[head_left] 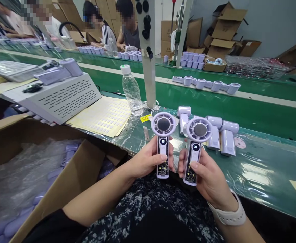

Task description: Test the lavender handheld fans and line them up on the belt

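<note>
My left hand [150, 157] is wrapped round the handle of a lilac handheld fan [163, 145], its thumb resting on the front. A matching handheld fan [195, 152] is gripped in my right hand [208, 172], thumb on its front too. Both fans stand upright side by side, a little apart, round heads up. Each has a small lit display reading 20 and a see-through lower front with a circuit board behind it. Just beyond them, several more lilac fans [228, 136] lie on the green bench [262, 168], some partly hidden by the right fan.
A clear bottle [132, 91] stands by a metal post [149, 67], beside sticker sheets [107, 116] and a grey vented box [67, 98]. At lower left is a carton [69, 175] holding lilac fans and plastic. Several fans lie along the conveyor [264, 101]; co-workers sit beyond.
</note>
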### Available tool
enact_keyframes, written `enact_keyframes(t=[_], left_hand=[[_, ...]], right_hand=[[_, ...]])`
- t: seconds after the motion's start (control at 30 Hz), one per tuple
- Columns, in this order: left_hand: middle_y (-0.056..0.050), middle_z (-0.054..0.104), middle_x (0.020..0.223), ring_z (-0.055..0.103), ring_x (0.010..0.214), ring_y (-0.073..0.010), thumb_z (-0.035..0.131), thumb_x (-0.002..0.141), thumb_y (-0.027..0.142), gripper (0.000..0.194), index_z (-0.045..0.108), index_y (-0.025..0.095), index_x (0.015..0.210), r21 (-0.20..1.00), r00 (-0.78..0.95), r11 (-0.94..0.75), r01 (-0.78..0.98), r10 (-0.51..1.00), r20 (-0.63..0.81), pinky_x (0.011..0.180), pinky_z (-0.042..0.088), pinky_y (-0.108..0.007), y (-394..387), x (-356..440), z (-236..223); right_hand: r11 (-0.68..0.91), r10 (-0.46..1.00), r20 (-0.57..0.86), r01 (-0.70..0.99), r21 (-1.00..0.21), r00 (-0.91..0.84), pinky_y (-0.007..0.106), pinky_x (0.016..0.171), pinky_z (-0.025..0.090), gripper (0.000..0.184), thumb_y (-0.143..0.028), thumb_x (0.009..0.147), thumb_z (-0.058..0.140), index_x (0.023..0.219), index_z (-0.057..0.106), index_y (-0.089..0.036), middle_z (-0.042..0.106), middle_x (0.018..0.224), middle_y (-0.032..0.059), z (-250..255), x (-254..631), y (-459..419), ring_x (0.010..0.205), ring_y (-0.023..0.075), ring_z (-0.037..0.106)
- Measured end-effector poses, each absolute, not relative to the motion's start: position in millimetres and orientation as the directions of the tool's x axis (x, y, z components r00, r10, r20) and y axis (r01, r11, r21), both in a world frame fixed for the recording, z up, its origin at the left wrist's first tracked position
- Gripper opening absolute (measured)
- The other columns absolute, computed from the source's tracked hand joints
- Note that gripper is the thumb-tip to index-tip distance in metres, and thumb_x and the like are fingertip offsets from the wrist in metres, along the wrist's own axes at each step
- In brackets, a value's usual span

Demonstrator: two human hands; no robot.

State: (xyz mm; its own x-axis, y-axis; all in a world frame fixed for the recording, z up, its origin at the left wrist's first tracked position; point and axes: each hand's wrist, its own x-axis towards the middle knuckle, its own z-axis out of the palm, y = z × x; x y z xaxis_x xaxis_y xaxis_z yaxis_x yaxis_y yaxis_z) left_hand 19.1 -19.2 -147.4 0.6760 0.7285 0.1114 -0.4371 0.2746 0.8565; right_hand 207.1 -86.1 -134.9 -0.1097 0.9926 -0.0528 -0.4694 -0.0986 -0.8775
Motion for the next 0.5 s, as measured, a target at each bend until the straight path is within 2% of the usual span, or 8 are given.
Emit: enact_keyframes(t=[0.13,0.37,0.5], left_hand=[[-0.001,0.062,0.088,0.066,0.071,-0.0152,0.078,0.085,0.038,0.041,0.054,0.020,0.113,0.860,0.692,0.267,-0.434,0.710,0.129,0.069,0.056,-0.031,-18,21,-148],[0.003,0.059,0.086,0.062,0.063,-0.0119,0.079,0.080,0.036,0.043,0.053,0.021,0.112,0.781,0.579,0.369,-0.504,0.815,-0.013,0.057,0.057,-0.028,-14,28,-157],[0.002,0.060,0.087,0.064,0.063,-0.0126,0.080,0.081,0.039,0.043,0.054,0.021,0.109,0.801,0.611,0.323,-0.505,0.789,0.066,0.057,0.057,-0.028,-15,23,-155]], right_hand=[[-0.081,0.995,-0.041,-0.476,-0.876,-0.094,0.026,0.060,0.057,0.028,-0.033,0.085,0.081,0.105,0.065,-0.023,0.065,0.094,0.0010,-138,208,-87,0.068,0.0141,0.064],[-0.058,0.998,-0.045,-0.514,-0.856,-0.038,0.022,0.054,0.056,0.021,-0.037,0.095,0.070,0.112,0.066,-0.026,0.066,0.091,-0.0001,-152,207,-90,0.062,0.0116,0.062],[-0.086,0.992,-0.031,-0.493,-0.866,-0.119,0.024,0.056,0.057,0.020,-0.040,0.094,0.071,0.106,0.066,-0.024,0.066,0.093,0.0003,-149,209,-93,0.065,0.0124,0.064]])
